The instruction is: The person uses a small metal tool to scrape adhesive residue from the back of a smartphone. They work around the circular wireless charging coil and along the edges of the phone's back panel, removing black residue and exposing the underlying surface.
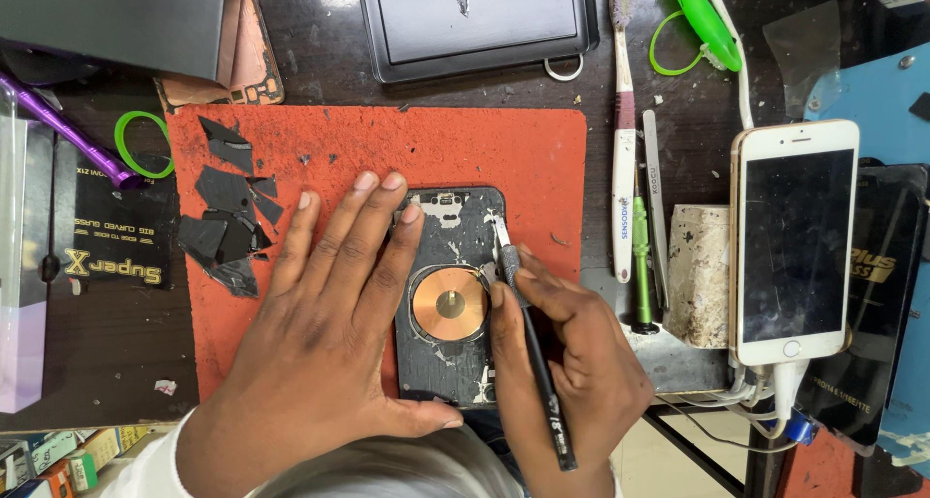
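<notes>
Your left hand [325,338] lies flat, fingers spread, pinning the phone rear housing [450,295] at the red mat's [387,140] centre. Black glass shards [225,217] piled toward the mat's left edge suggest most back glass is off; white residue remains around the copper coil [449,304]. Your right hand [567,362] pinches a black scraper tool [531,348], tip at the housing's right edge. Its lower edge is hidden.

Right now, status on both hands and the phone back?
Left hand flat, pinning phone back to red mat. Right hand grips scraper, tip at phone's right edge. Glass shards left of the hand, clear.
</notes>
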